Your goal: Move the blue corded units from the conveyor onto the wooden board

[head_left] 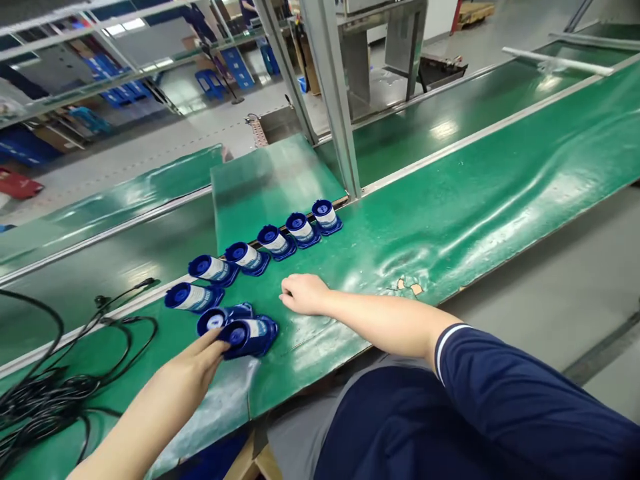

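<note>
My left hand is at two blue containers at the near left. Its fingers meet the rim of the nearer blue container, while the other blue container sits right behind it, partly covered. Both have round recessed tops and wide bases. My right hand rests loosely closed on the green mat, with nothing visible in it. Beyond the hands runs a slanting row of similar blue containers with white and blue labels, standing on their bases.
Black cables lie coiled at the left. A metal post rises behind the row's far end. The mat has a torn patch right of my forearm. A white tube lies across the far conveyor.
</note>
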Tool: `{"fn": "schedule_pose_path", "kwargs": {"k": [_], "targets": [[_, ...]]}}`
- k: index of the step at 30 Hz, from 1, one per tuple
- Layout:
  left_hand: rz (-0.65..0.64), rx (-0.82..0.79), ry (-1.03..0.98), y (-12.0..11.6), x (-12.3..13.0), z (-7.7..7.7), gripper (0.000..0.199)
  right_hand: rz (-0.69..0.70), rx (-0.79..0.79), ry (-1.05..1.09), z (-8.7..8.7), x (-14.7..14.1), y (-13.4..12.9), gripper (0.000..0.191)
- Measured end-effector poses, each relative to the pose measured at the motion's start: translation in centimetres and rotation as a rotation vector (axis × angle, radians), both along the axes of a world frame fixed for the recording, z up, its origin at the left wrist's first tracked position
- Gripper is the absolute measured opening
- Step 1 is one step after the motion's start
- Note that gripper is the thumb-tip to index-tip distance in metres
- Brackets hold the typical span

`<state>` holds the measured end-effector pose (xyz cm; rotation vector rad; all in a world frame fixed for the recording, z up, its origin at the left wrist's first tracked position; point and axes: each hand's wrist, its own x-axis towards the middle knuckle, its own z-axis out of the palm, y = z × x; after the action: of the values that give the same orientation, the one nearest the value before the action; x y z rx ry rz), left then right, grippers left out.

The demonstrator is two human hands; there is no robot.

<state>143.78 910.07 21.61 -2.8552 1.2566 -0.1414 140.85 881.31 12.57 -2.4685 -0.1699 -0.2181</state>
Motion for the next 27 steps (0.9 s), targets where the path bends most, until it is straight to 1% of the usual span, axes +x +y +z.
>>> {"fn": "schedule_pose_path", "kwargs": {"k": [1,3,4,6,8,10,12,14,15,17,18,19,22,24,27], "targets": [[-0.036,0.050,-0.008,-1.6,0.7,0.3,0.035,0.005,0.006,0.002,0.0,0.1,0.0,0.025],[-0.102,0.137,-0.023,-3.6,1.7,1.0,0.040,0.017,0.011,0.003,0.1,0.3,0.0,0.025],[-0.130,0.160,-0.031,-4.0,2.1,1.3,0.042,0.023,0.010,0.003,0.1,0.4,0.0,0.025],[-0.167,0.178,-0.039,-4.1,2.6,1.9,0.042,0.031,0.005,0.006,0.2,0.5,0.1,0.026],[-0.156,0.165,-0.044,-3.7,2.8,2.3,0.042,0.031,0.001,0.014,0.2,0.6,0.2,0.027],[-0.113,0.122,-0.052,-3.4,2.4,2.4,0.040,0.026,0.001,0.020,0.1,0.6,0.4,0.028],[-0.057,0.026,-0.074,-3.5,1.5,2.3,0.040,0.018,0.004,0.016,0.0,0.7,0.5,0.029],[0.066,-0.119,-0.107,-4.3,0.5,2.0,0.044,0.014,0.009,0.006,-0.1,0.7,0.6,0.028],[0.150,-0.189,-0.109,-4.8,0.1,1.7,0.051,0.013,0.012,0.005,-0.2,0.7,0.6,0.027],[0.312,-0.268,-0.090,-6.1,-0.3,1.1,0.074,0.010,0.016,0.012,-0.1,0.7,0.7,0.026],[0.362,-0.266,-0.075,-6.6,-0.3,0.8,0.083,0.008,0.017,0.019,-0.1,0.7,0.6,0.026],[0.392,-0.244,-0.061,-7.1,-0.2,0.5,0.086,0.006,0.019,0.023,0.0,0.7,0.6,0.026],[0.449,-0.140,-0.034,-7.5,0.7,0.2,0.072,0.002,0.028,0.032,0.0,0.6,0.5,0.026],[0.473,-0.088,-0.007,-6.8,1.3,0.5,0.067,0.002,0.032,0.041,0.0,0.6,0.5,0.026],[0.443,-0.053,0.004,-5.1,2.3,1.1,0.067,-0.002,0.025,0.040,-0.1,0.5,0.4,0.026]]}}
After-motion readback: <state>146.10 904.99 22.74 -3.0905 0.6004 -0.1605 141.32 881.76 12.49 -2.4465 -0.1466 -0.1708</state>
